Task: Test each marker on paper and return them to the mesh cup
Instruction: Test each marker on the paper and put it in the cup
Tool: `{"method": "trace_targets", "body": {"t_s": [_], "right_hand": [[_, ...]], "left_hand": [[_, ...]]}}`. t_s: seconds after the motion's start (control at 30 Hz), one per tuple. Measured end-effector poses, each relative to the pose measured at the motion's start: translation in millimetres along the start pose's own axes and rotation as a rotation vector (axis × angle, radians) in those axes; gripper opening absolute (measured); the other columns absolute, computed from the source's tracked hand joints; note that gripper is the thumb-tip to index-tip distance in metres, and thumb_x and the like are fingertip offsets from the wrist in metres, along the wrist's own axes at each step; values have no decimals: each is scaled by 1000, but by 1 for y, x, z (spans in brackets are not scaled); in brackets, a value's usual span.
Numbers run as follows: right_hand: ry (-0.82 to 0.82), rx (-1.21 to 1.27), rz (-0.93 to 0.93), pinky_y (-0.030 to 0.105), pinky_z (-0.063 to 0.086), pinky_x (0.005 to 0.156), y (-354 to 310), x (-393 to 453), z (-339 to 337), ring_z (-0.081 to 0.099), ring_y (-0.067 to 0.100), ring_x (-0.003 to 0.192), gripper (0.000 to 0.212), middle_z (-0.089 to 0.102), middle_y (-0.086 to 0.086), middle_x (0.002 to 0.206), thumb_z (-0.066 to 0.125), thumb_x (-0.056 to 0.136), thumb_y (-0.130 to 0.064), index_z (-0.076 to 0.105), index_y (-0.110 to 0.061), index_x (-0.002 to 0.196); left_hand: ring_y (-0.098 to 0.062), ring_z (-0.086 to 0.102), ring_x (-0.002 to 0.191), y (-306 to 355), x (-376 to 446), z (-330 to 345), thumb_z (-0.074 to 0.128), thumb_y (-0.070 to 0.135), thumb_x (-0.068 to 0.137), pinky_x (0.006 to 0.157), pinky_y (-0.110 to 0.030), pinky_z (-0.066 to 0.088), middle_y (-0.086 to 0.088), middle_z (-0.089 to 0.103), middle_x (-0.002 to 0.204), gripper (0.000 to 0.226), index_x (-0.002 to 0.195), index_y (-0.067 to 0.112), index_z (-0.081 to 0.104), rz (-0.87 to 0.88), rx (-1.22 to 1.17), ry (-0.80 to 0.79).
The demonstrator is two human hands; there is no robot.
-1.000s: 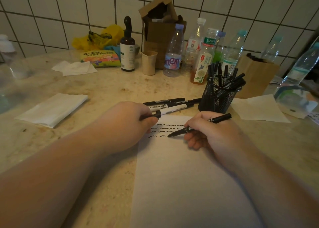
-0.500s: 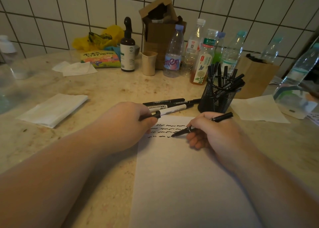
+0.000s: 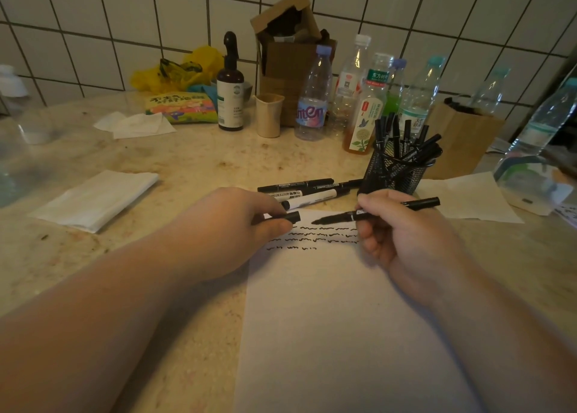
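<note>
From the head camera, we see our right hand pinching a black marker, its bare tip pointing toward our left hand and hovering just above the top row of squiggles on the paper. Our left hand pinches the marker's cap between thumb and forefinger, near that tip. Just beyond the left fingers lie three loose markers. Just beyond the right hand stands the mesh cup, full of markers.

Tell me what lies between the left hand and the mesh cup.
In the head view, three markers lie side by side on the table between the left hand and the mesh cup.
</note>
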State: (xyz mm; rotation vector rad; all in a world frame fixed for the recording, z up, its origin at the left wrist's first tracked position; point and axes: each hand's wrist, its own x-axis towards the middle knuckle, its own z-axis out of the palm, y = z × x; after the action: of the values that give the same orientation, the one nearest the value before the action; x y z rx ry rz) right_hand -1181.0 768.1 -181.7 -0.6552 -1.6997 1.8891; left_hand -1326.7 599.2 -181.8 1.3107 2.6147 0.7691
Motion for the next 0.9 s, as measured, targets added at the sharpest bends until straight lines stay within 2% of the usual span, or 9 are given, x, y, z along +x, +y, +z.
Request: {"method": "trace_targets", "body": {"t_s": [0.07, 0.2, 0.27, 0.4, 0.47, 0.57, 0.67, 0.8, 0.9], "right_hand": [[-24, 89, -17, 22, 44, 47, -2, -1, 0, 53, 14, 53, 16, 58, 9, 61, 63, 92, -14, 71, -7, 80], [-71, 197, 27, 27, 48, 55, -2, -2, 1, 59, 17, 59, 32, 63, 13, 64, 54, 96, -17, 76, -6, 76], [-94, 168, 11, 28, 49, 56, -1, -3, 1, 59, 19, 60, 33, 64, 14, 65, 51, 96, -13, 77, -6, 76], [-162, 65, -17, 33, 49, 62, 0, -3, 1, 62, 23, 62, 16, 68, 17, 69, 60, 88, -12, 71, -1, 90], [-217, 39, -19, 32, 52, 62, 0, -4, 1, 65, 23, 63, 26, 71, 19, 74, 65, 78, -18, 69, 1, 96], [-261, 37, -33, 28, 56, 59, 1, -6, 1, 68, 23, 62, 32, 73, 21, 78, 67, 76, -20, 69, 2, 99], [-245, 32, -92, 28, 55, 55, 3, -7, 4, 66, 23, 59, 27, 72, 20, 73, 65, 80, -21, 70, 2, 94], [-237, 53, -154, 28, 50, 51, 5, -8, 8, 61, 22, 53, 19, 67, 17, 63, 62, 88, -21, 71, -7, 78], [-267, 45, -169, 28, 49, 50, 3, -9, 6, 59, 23, 52, 20, 66, 18, 62, 63, 87, -21, 68, -4, 77]], "left_hand": [[-2, 57, 73, 0, 0, 1, 55, 50, 91, 62, -19, 43, 17, 64, 78, 23, 110, 43, 66, 10, -9, 3], [-4, 59, 72, 2, -1, 1, 57, 48, 90, 66, -22, 48, 15, 67, 77, 21, 109, 44, 66, 21, -31, 8], [-4, 60, 72, 1, -1, 1, 57, 48, 90, 68, -22, 49, 14, 67, 77, 21, 108, 44, 66, 31, -36, 9], [-2, 60, 75, 3, -2, 0, 58, 48, 89, 70, -19, 48, 17, 67, 77, 21, 109, 44, 66, 64, -54, 5], [-1, 59, 76, 5, -3, 0, 57, 47, 91, 70, -19, 47, 19, 65, 78, 21, 110, 45, 65, 87, -44, -13], [-1, 57, 72, 6, -3, 0, 53, 45, 94, 61, -18, 42, 15, 65, 78, 18, 108, 42, 63, 127, -5, -24], [1, 53, 70, 7, -5, 1, 48, 44, 96, 55, -15, 34, 15, 60, 75, 18, 102, 36, 63, 156, 46, -23], [-3, 53, 77, 11, -10, 0, 44, 44, 97, 62, -12, 38, 15, 61, 85, 19, 97, 36, 62, 197, 82, -33], [-1, 54, 73, 14, -12, -1, 47, 42, 96, 60, -12, 41, 14, 61, 75, 21, 81, 38, 61, 173, -22, -103]]}}
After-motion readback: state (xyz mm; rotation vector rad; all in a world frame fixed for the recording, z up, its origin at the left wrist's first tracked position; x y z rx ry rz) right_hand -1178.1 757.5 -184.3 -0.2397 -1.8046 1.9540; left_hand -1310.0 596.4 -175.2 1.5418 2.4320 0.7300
